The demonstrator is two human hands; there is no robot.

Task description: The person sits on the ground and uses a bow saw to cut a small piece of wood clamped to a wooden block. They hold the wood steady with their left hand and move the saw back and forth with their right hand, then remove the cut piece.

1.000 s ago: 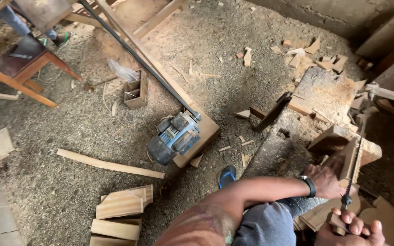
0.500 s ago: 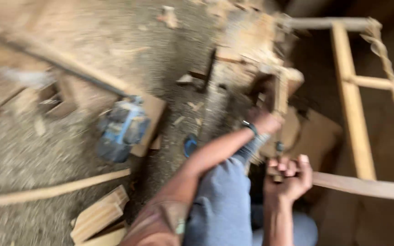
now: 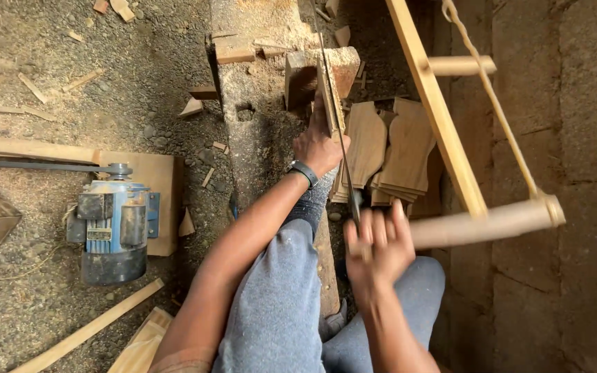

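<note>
Wood dominates the upper centre of the frame: a thin pale wooden board (image 3: pixel 331 103) stands on edge against a rough brown wooden block (image 3: pixel 298 81), its grain dusty and its top edge uneven. The left hand (image 3: pixel 319 148) presses against that board, fingers closed around its lower edge, a dark wristband behind. The right hand (image 3: pixel 376 245), slightly blurred, has its fingers curled tight around the round end of a pale wooden frame saw (image 3: pixel 450 138), whose narrow dark blade (image 3: pixel 336 124) runs along the board. Stacked curved wooden cutouts (image 3: pixel 395 152) lie just right of the board. At left, a blue electric motor (image 3: pixel 112 228) sits on sawdust-strewn ground.
</note>
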